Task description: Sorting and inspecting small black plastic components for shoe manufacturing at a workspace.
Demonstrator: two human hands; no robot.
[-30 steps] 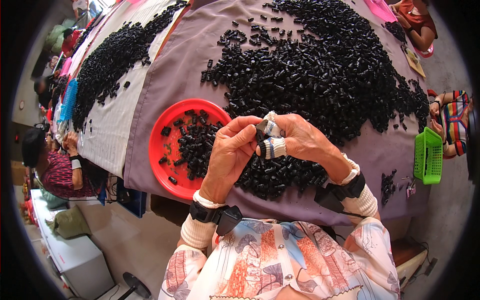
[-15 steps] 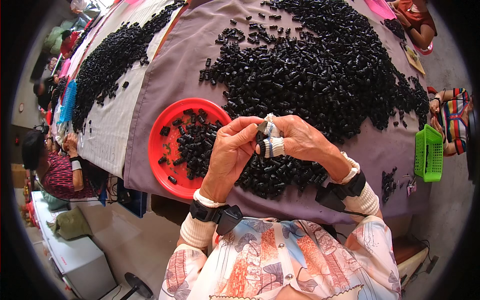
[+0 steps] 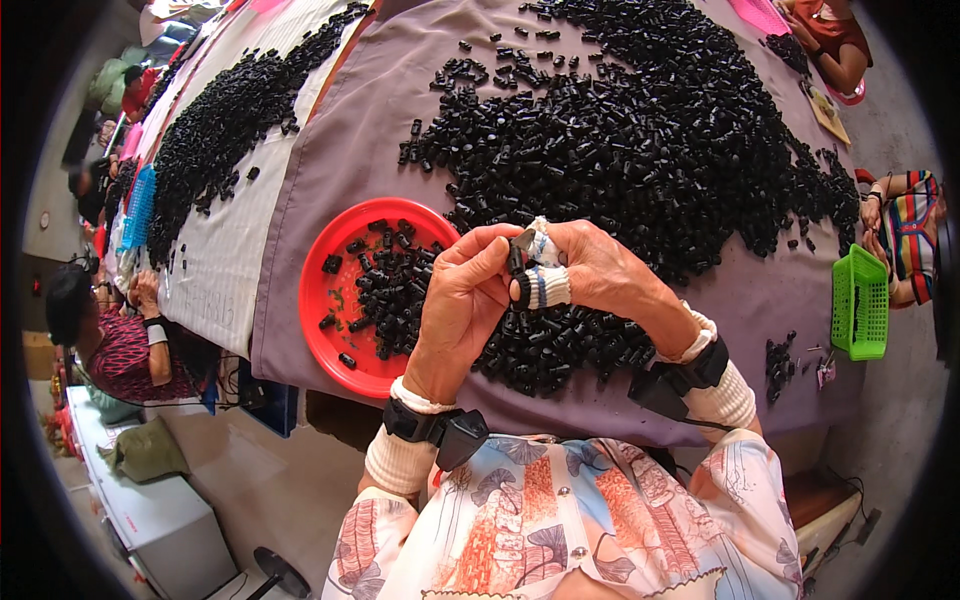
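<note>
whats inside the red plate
Small black parts lie loose in the red plate, mostly on its right half, with bare red at the left. The left hand covers its right edge, so anything there is hidden.

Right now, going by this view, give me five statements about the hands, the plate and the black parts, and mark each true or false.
1. Both hands, left hand and right hand, meet on one small black part. True.
2. The red plate is empty. False: black parts lie in it.
3. The plate lies left of the hands. True.
4. The green basket sits on the plate. False: it stands far right, at the table's edge.
5. The right-hand fingers are bare. False: striped wraps cover some fingertips.
</note>
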